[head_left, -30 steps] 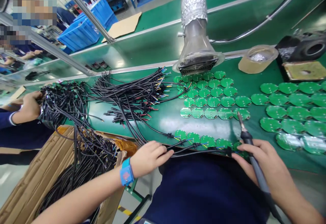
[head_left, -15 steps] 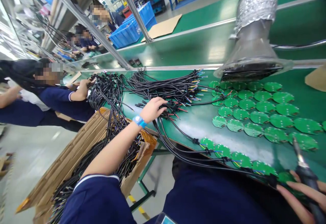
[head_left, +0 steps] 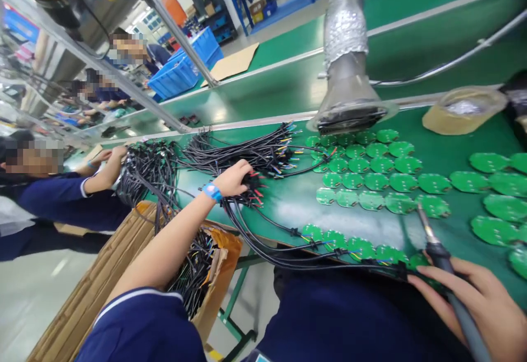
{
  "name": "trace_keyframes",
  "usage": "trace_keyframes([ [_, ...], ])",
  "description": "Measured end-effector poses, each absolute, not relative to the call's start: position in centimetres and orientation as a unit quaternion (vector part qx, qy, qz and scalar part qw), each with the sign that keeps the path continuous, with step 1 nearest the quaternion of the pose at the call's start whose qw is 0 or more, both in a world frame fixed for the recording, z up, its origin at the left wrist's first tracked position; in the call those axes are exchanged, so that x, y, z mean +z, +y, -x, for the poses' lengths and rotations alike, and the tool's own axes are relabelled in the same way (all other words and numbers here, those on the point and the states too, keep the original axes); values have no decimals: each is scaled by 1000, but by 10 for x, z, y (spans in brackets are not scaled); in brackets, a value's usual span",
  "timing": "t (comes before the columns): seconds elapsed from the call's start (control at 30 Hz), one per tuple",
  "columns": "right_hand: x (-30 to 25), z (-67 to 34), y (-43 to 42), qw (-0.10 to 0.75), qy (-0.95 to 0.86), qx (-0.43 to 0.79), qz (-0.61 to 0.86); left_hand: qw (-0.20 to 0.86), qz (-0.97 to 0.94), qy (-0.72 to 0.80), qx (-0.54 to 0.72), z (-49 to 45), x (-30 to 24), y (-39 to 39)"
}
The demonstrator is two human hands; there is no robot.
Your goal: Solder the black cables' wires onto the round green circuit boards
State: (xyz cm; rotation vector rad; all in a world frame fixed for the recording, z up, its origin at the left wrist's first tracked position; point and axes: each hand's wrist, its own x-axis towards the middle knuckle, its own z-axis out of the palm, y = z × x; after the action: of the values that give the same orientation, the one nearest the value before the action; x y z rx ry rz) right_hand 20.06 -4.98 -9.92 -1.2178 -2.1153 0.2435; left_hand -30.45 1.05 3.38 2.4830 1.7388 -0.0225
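My left hand, with a blue band at the wrist, is closed over the near bunch of black cables, whose red wire ends stick out to the right. Its fingertips are partly hidden among them. In my right hand is a soldering iron, its metal tip pointing up and away over the table. The fingers of that hand also reach the end of the front row of round green circuit boards. Several black cables run along the table edge to these boards, with coloured wires at their ends.
More round green boards lie in rows behind, and others at the right. A fume extraction hood hangs over the back. Left are a larger cable pile, a cardboard box of cables and a co-worker.
The view has swung right, showing more boards and a second duct opening. My left hand's fingers have curled down onto the cable ends. My right hand still holds the soldering iron.
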Motion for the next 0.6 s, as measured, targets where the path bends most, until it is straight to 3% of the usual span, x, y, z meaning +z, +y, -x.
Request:
trace_keyframes([
  [0.23, -67, -180, -58, 339, -824, 105, 441, -8, -829, 516, 216, 246, 56, 6],
  [0.3, -68, -180, -58, 339, -818, 107, 452, 11, -844, 497, 202, 196, 56, 13],
  [0.43, -68, -181, -60, 342, -814, 96, 459, 73, -862, 500, 45, 120, 43, 31],
  [0.6, -60, -177, -62, 357, -807, 97, 460, 82, -858, 491, 129, 114, 27, 26],
])
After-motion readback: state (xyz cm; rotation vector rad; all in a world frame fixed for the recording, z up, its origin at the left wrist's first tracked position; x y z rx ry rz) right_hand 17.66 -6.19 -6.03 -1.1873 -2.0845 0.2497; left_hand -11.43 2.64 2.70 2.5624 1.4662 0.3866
